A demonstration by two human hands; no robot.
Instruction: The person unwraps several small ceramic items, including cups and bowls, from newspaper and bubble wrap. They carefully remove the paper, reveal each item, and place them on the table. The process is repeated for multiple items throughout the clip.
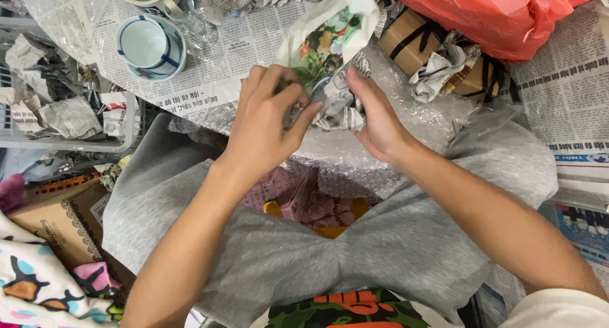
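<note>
Grey-trousered knees (355,252) sit below both hands, left hand (263,128) and right hand (374,115), gripping a crumpled newspaper-wrapped bundle (336,103); grey basket (120,134) holds crumpled newspaper.

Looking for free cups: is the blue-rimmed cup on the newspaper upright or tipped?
Upright: the blue-rimmed cup shows its open mouth and pale, seemingly empty inside.

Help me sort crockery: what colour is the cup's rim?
Blue, on a white cup with pale inside; the head view shows it.

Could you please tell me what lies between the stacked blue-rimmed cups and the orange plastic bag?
In the head view, between the cups and the orange bag lie spread newspaper and the paper-wrapped bundle held by both hands.
</note>
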